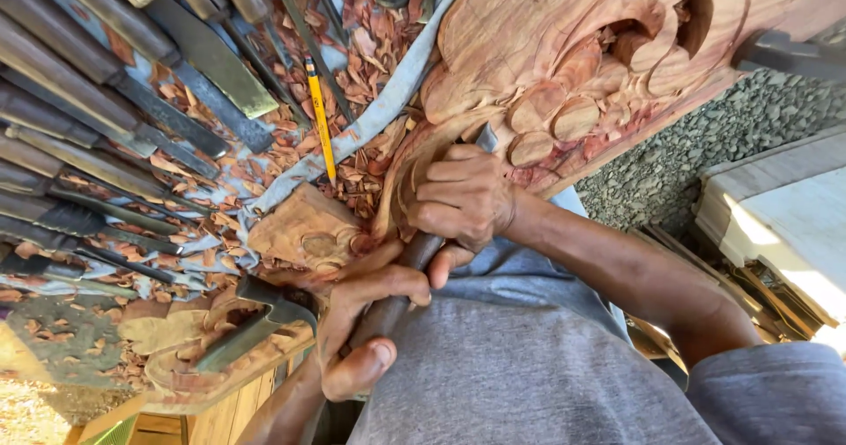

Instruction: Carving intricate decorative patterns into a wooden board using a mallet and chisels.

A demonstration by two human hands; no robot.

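Both hands close around one dark, round-handled chisel at the middle of the view. The right hand wraps fully about its upper part, knuckles against the wood; the left hand grips the butt end lower down, thumb laid along the handle. The tool's long axis slants from lower left up to the right, its blade end pointing into the reddish carved wooden panel, where it is hidden behind the right fingers. The panel is smooth-grained timber cut in rounded lobes and curling scrolls. To its left lie curled red-brown wood shavings, a yellow pencil and a row of long grey steel chisels with worn handles. A small carved block rests just beside the left hand.
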